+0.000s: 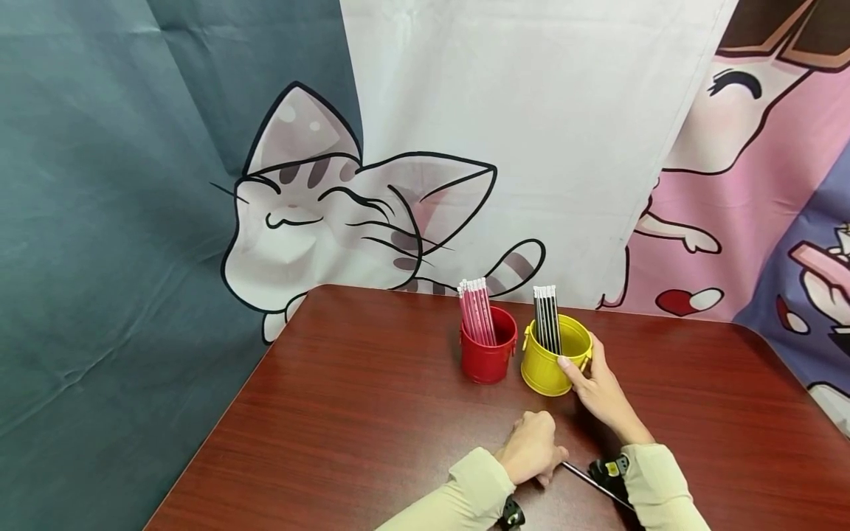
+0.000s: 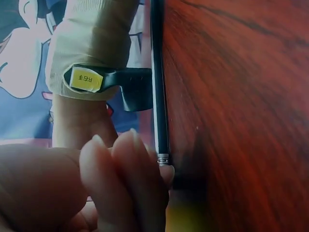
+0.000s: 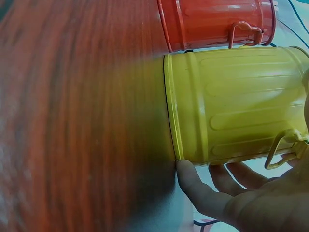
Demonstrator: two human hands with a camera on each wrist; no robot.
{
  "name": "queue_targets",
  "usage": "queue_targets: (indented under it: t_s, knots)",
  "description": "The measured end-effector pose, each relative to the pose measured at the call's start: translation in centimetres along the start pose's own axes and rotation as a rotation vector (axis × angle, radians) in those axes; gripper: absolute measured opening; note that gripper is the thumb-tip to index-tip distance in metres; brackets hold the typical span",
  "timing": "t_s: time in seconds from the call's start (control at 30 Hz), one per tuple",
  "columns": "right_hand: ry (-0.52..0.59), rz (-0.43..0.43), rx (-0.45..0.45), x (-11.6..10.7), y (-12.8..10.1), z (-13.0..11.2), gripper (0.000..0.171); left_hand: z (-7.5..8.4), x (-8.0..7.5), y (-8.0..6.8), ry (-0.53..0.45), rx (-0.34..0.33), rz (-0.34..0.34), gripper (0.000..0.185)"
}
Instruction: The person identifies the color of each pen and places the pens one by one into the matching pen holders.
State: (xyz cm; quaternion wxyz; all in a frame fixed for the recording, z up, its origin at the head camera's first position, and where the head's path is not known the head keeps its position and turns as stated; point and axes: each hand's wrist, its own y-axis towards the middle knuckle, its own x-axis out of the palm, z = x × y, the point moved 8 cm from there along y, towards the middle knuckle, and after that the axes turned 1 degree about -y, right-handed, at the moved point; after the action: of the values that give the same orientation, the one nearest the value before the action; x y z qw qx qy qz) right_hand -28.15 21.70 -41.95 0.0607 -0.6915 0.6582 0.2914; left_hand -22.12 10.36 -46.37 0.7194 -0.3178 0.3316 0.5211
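My right hand point(image 1: 604, 387) grips the side of a yellow bucket point(image 1: 546, 375), thumb at its rim and fingers around the outside. Several black pencils point(image 1: 547, 321) stand in that bucket, white ends up. In the right wrist view, fingers point(image 3: 205, 191) reach along the bucket's wall down to its base. Nearer the camera, my left hand point(image 1: 531, 446) holds one end of a single black pencil point(image 1: 594, 483) low over the table. The left wrist view shows that pencil's silver ferrule point(image 2: 163, 158) at the fingertips; its tip beyond is hidden.
Left of the yellow bucket stands a red bucket point(image 1: 488, 361) holding several pink pencils point(image 1: 477, 313). Both are on a reddish-brown wooden table point(image 1: 345, 413). A cartoon-printed cloth point(image 1: 425, 81) hangs behind the table. The right sleeve point(image 1: 660, 487) lies close to the loose pencil's far end.
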Motion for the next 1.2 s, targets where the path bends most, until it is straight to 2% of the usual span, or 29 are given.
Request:
queue_targets:
  t_s: [0.27, 0.37, 0.43, 0.6, 0.77, 1.2]
  knots:
    - [-0.009, 0.013, -0.016, 0.0, 0.6, 3.0, 0.072, -0.6, 0.0, 0.4, -0.091, -0.072, -0.008, 0.032]
    - [-0.006, 0.014, -0.017, 0.1, 0.6, 3.2, 0.072, -1.0, -0.2, 0.6, -0.123, -0.096, 0.011, 0.030]
    - [-0.006, 0.009, -0.016, 0.1, 0.4, 2.2, 0.071, -1.3, -0.4, 0.7, -0.113, -0.102, 0.028, 0.029]
    - [0.005, 0.006, -0.018, 0.0, 0.2, 1.6, 0.070, -1.6, -1.0, 1.1, -0.080, -0.068, 0.068, 0.029]
    - [-0.027, 0.005, 0.005, 0.1, 0.5, 3.5, 0.072, -1.6, -1.8, 1.2, -0.015, -0.013, 0.108, 0.030]
    - [-0.017, 0.004, 0.014, 0.3, 0.5, 3.5, 0.072, -1.1, -1.8, 0.5, 0.091, 0.022, 0.056, 0.030]
